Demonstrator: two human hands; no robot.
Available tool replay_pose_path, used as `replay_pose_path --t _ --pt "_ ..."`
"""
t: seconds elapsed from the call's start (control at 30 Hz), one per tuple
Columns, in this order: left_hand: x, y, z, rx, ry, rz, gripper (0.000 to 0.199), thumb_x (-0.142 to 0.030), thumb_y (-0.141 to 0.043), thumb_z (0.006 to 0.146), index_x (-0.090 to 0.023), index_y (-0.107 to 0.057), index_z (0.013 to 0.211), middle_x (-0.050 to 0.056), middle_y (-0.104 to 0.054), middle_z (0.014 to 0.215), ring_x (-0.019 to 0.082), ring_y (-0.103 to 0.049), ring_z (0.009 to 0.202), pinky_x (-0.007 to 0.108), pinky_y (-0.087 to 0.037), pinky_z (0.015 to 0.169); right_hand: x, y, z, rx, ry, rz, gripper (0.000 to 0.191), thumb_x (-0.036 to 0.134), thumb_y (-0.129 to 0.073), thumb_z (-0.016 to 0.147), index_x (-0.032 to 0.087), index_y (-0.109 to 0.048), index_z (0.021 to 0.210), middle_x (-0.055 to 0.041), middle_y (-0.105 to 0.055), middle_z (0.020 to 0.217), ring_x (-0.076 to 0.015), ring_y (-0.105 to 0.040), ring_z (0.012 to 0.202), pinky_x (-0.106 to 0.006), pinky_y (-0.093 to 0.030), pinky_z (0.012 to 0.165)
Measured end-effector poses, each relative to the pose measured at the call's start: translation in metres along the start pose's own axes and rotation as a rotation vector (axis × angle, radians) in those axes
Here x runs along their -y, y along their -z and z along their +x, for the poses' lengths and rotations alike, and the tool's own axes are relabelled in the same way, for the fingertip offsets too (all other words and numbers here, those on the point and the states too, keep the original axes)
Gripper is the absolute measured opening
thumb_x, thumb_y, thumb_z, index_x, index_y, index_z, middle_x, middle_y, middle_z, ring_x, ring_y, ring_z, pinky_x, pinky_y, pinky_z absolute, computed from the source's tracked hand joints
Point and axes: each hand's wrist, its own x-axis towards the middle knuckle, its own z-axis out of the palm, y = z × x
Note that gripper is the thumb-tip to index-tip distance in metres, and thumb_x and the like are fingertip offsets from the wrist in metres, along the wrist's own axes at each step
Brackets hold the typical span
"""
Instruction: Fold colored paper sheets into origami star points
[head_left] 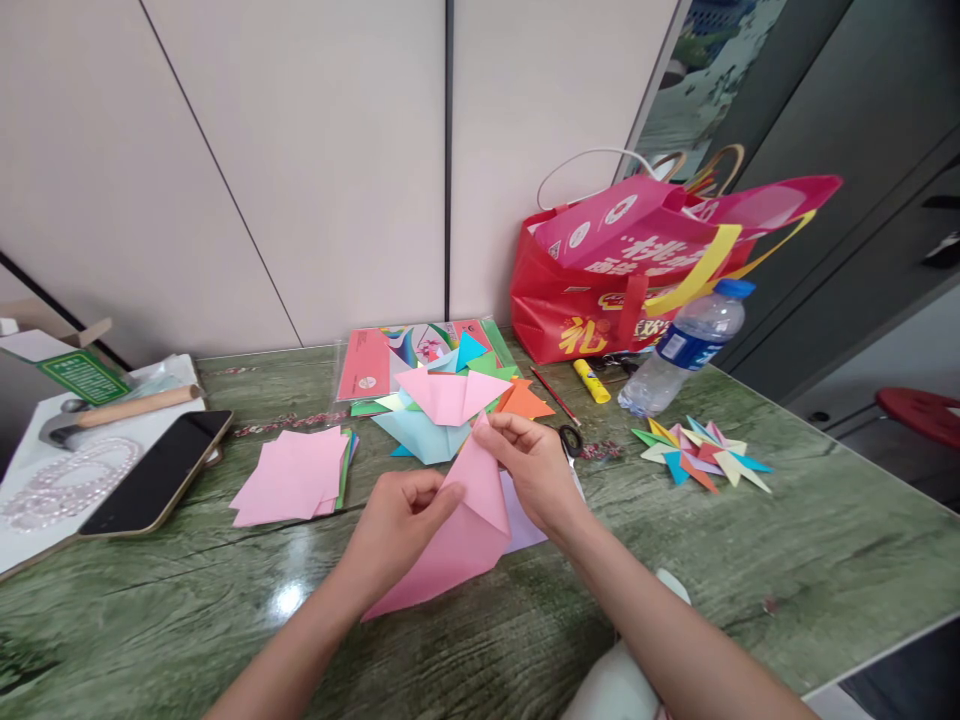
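Pink paper fills my fingers: a single sheet, on the near side of the pile of folded paper pieces. From my head camera I see my left hand pinching the sheet partway down its slanting left side, thumb on the near face. My right hand is closed on the peak at the top.

If either thumb slips, I think the layers could slide apart, and the crease would then miss the tip and come out lopsided. Pressing hard before the edges meet could leave a false line that thin paper would show. Because I am folding it raised in my fingers instead of flat against the table, it might buckle too. Reaching too far forward could knock the pile, and the scissors just right of the pile could snag my knuckles.

As for the sheet's look, it is plain pink, narrow at the peak and wide towards me, with a flap turned over on the right whose lower edge stands slightly loose. Its bottom edge bows gently to a corner at the left; whether that corner touches the table, I cannot tell.
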Motion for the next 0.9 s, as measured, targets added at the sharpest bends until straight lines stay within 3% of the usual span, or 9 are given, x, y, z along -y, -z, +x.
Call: replay_pose_path --t 0.3,0.9 --pt "0.0011 -0.0009 0.0008 0.005 -0.012 -0.005 0.035 -0.04 -0.045 0.078 -0.015 -0.055 0.056 -0.003 -0.038 0.052 0.011 -0.034 0.052 0.021 -0.024 0.046 0.0023 -0.0001 0.0009 -0.011 -0.036 0.049 0.019 0.034 -0.074 0.062 0.017 -0.068 0.069 0.0033 -0.059 0.059 -0.0068 -0.045 0.05 -0.02 -0.036 0.048" --pt "-0.0016 -0.0019 0.0 0.003 -0.009 0.017 0.035 -0.039 -0.046 0.077 -0.016 -0.045 0.051 -0.004 -0.033 0.052 0.01 -0.03 0.05 0.022 -0.02 0.045 0.0061 -0.0001 0.0017 -0.052 -0.065 0.118 0.017 0.032 -0.075 0.059 0.018 -0.069 0.065 0.0028 -0.06 0.061 -0.0073 -0.048 0.052 -0.02 -0.039 0.051"
